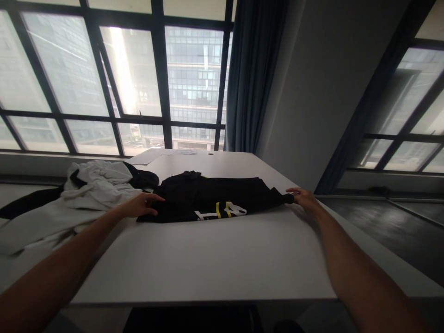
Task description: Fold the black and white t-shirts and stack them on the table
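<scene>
A black T-shirt (222,190) with white and yellow print lies folded over on the white table in front of me. At its left end rests my left hand (138,205), thumb and fingers apart, touching the dark cloth. My right hand (307,202) pinches the shirt's right end between thumb and fingers, and the fabric there is drawn to a bunched point. The print sits along the near edge, partly folded out of sight.
A heap of light grey and black clothes (100,194) lies at the left, beside my left forearm. Paper sheets (147,157) are at the table's far end. The white table's (208,263) near edge runs below my arms. A blue curtain (255,74) hangs beyond, by the windows.
</scene>
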Tool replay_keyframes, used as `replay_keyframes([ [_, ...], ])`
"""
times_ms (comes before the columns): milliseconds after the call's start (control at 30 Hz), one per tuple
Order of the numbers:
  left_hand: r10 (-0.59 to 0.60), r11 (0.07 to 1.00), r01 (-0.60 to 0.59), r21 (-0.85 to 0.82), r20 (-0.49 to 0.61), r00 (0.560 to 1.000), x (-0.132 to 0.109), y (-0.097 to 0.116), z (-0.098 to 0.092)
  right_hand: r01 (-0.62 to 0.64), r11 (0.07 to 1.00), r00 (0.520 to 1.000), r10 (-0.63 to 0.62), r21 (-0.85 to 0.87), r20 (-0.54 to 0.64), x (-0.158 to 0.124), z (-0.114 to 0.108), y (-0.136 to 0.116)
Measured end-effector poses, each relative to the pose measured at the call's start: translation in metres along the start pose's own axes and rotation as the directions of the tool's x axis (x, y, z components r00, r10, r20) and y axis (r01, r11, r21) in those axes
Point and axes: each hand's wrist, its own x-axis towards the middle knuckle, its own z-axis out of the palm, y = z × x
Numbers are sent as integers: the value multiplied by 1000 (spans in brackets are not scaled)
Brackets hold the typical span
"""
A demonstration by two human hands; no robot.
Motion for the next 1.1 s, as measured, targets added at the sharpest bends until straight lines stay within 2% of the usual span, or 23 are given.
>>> replay_keyframes([
  [100,-9,1000,9,9,38,999,0,2,-1,-18,966,998,35,-257,61,1,0,1],
  [200,-35,999,38,-28,116,993,-3,6,-4,-26,874,994,72,-485,77,5,-3,0],
  [333,-68,993,90,-75,252,965,-8,13,-10,-21,815,983,121,-579,136,7,-10,-8],
  [400,-145,984,167,-64,255,956,-7,15,-9,-3,822,980,116,-569,163,5,-11,-14],
  [433,-183,979,197,-48,208,961,-5,16,-7,7,828,980,106,-561,169,3,-10,-16],
  [500,-224,975,224,-1,24,974,1,15,1,32,835,982,76,-549,172,0,-5,-19],
  [567,-227,971,236,40,-158,961,10,14,12,71,839,984,29,-540,173,-1,2,-19],
  [600,-221,970,236,49,-211,952,15,13,18,87,843,985,5,-530,170,-1,6,-18],
  [733,-184,980,197,28,-244,952,27,11,33,95,905,987,-31,-414,158,2,16,-11],
  [800,-164,985,171,6,-248,955,29,14,32,88,941,986,-36,-327,162,2,15,-10],
  [867,-129,991,132,-11,-298,946,28,18,24,83,964,988,-47,-253,145,2,11,-13],
  [933,-78,997,73,-29,-397,915,27,24,13,87,972,993,-69,-216,92,2,7,-19],
  [1000,-47,998,26,-49,-498,866,25,29,6,106,970,994,-106,-219,13,3,6,-24],
  [1100,-42,999,23,-40,-581,813,25,32,7,128,950,978,-168,-285,-124,3,12,-27],
])
